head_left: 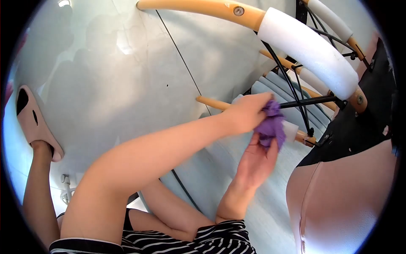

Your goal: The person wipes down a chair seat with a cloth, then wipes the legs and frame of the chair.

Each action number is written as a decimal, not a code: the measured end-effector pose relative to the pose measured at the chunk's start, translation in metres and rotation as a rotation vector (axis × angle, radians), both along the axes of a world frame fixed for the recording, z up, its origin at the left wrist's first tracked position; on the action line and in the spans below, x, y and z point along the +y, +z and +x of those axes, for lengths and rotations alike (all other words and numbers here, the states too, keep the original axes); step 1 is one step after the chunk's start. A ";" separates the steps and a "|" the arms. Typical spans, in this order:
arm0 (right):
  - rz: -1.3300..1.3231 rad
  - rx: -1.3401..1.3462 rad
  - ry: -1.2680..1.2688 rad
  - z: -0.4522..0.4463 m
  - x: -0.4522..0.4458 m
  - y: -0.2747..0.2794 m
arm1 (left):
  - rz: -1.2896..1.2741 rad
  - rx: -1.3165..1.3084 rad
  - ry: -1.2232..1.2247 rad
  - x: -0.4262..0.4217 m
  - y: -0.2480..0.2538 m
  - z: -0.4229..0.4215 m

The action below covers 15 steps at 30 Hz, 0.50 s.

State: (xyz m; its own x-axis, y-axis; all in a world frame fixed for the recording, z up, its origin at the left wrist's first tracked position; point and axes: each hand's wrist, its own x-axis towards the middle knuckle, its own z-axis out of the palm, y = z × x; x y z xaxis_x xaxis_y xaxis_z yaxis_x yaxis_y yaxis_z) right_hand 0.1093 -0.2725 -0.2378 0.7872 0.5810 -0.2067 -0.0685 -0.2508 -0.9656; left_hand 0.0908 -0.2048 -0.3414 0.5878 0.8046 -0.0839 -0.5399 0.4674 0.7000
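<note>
A purple cloth [270,125] is bunched around a wooden chair leg [211,103]. My left hand [249,111] reaches over from the upper side, its fingers closed on the cloth. From below, my right hand [258,158] presses the same cloth with its palm turned up and fingers bent around it. Between the hands and the seat base, a short piece of white sleeve [290,131] shows on that leg. The part of the leg under the cloth is hidden. The chair lies tipped over, its black underside [351,114] and pink seat [342,199] at the right.
A nearer wooden leg [203,9] with a thick white sleeve [308,48] arches across the top. Black metal struts [292,84] cross near my hands. Grey-blue slats [292,95] lie behind. A foot in a pink slipper [36,118] rests on the glossy tiled floor [110,84].
</note>
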 end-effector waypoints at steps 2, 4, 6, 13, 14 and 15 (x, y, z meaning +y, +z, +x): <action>-0.043 0.001 -0.010 0.001 -0.001 -0.008 | 0.021 0.049 0.065 -0.012 -0.011 0.010; -0.078 -0.007 -0.007 -0.002 -0.004 -0.010 | 0.026 0.105 0.111 -0.017 -0.011 0.009; -0.096 0.081 -0.039 0.003 -0.008 -0.008 | 0.015 0.135 0.112 -0.024 -0.012 0.010; -0.141 0.350 -0.118 -0.014 -0.012 0.002 | -0.110 0.381 -0.026 -0.020 -0.012 -0.036; -0.122 0.367 -0.078 -0.022 -0.012 0.011 | -0.159 0.343 -0.055 -0.015 -0.011 -0.048; -0.103 0.386 -0.037 -0.031 -0.010 0.019 | -0.252 0.216 -0.143 -0.007 -0.004 -0.063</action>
